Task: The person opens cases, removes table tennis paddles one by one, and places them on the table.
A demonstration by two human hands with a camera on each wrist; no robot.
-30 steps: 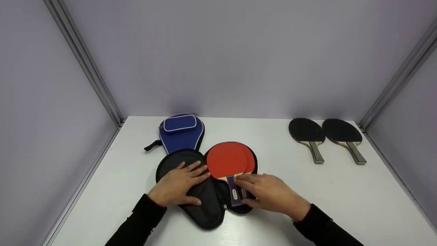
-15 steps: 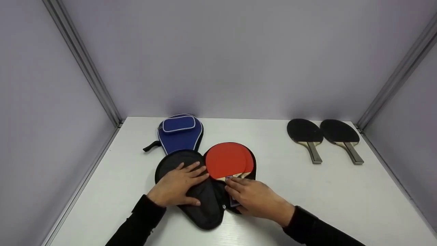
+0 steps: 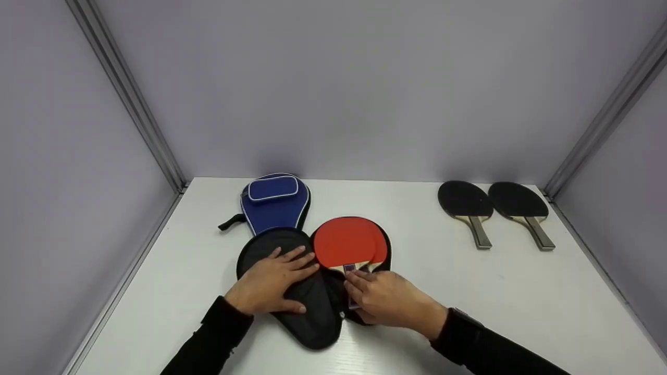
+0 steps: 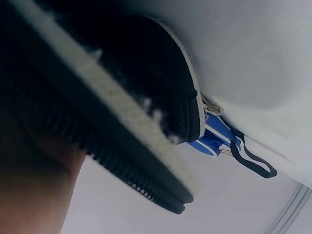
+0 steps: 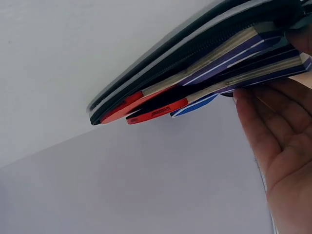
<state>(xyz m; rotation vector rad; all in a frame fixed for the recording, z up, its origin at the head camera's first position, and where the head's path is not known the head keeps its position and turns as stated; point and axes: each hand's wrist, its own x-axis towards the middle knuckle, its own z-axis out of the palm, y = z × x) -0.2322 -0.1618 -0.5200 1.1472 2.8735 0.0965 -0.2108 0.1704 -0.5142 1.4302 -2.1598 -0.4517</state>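
Note:
My left hand (image 3: 273, 284) lies with fingers spread on the folded-back black cover (image 3: 260, 247) of a zippered paddle case. In the case's other half (image 3: 390, 265) sit two red table tennis paddles, overlapping. My right hand (image 3: 391, 302) holds the purple handle of the upper paddle (image 3: 341, 242), fingers over it, hiding most of both handles. Under its right side shows the lower paddle (image 3: 383, 250). In the right wrist view the upper paddle's red edge (image 5: 158, 112) stands slightly apart from the one in the case. The cover's zipper edge (image 4: 122, 168) crosses the left wrist view.
Behind the cover, a blue paddle case (image 3: 276, 208) with white piping and a black strap (image 3: 232, 222) lies partly overlapped. Two black paddles, one (image 3: 465, 199) beside another (image 3: 518, 199), lie at the back right. Grey walls surround the white table (image 3: 521, 312).
My right hand has moved left from beside the handles onto the upper paddle's handle, covering it. The left hand stays put on the cover.

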